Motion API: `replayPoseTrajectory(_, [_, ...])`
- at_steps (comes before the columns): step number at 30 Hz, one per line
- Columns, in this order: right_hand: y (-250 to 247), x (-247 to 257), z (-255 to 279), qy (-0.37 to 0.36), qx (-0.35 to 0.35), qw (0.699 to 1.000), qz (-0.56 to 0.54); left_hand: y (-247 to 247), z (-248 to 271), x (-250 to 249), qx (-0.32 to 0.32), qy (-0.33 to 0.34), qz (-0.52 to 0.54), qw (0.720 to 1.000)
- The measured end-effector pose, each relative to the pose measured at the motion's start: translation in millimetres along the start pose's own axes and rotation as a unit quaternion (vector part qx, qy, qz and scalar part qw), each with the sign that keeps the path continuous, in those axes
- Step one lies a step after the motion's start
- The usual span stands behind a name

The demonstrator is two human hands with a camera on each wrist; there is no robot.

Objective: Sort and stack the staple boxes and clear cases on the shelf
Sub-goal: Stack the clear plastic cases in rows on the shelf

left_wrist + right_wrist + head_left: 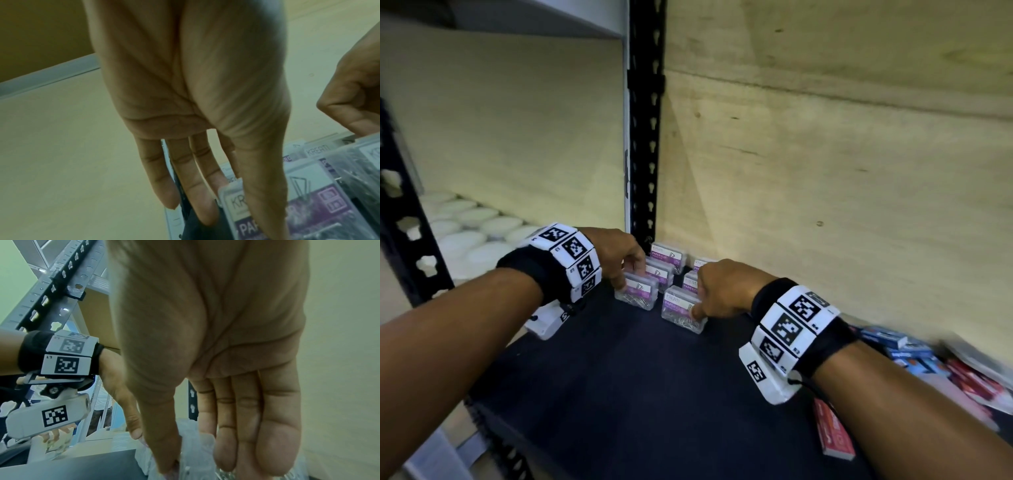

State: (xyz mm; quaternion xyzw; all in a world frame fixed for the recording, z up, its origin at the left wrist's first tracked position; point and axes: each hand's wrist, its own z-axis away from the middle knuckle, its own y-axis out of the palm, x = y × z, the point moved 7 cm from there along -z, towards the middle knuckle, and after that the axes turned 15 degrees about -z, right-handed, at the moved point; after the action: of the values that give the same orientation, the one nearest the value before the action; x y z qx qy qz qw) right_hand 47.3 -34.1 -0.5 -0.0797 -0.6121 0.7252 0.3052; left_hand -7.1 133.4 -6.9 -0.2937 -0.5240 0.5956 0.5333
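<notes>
Several clear cases of paper clips with purple labels stand in two rows in the back left corner of the dark shelf [637, 383]. My left hand [628, 279] pinches the front-left clear case [642, 298]; in the left wrist view its thumb lies over the label of the case [320, 211] with the fingers [205, 211] straight down past its far end. My right hand [698, 305] pinches the front-right clear case [678, 313], thumb on the near face. In the right wrist view that case [197, 443] sits between thumb and fingers. Blue staple boxes [887, 337] and red ones [972, 380] lie jumbled at the right.
One red staple box [834, 433] lies under my right forearm near the shelf's front. A black slotted upright [645, 137] stands right behind the cases, with a plywood wall [825, 171] at the back. White round lids [472, 236] fill the neighbouring bay on the left.
</notes>
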Motion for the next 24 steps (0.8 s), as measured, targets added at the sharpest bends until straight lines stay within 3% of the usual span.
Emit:
replayPoseTrajectory(13, [-13.1,-3.1,27.2,0.010,-0.019,1.000,-0.010,-31.5,25.3,-9.8,-0.058,0.006,0.002,0.998])
replayPoseTrajectory(24, [-32.2,-64.6,97.2,0.066,-0.035,0.997,0.000,-79.2,46.1,-102.0,-0.115,0.077,-0.025,0.990])
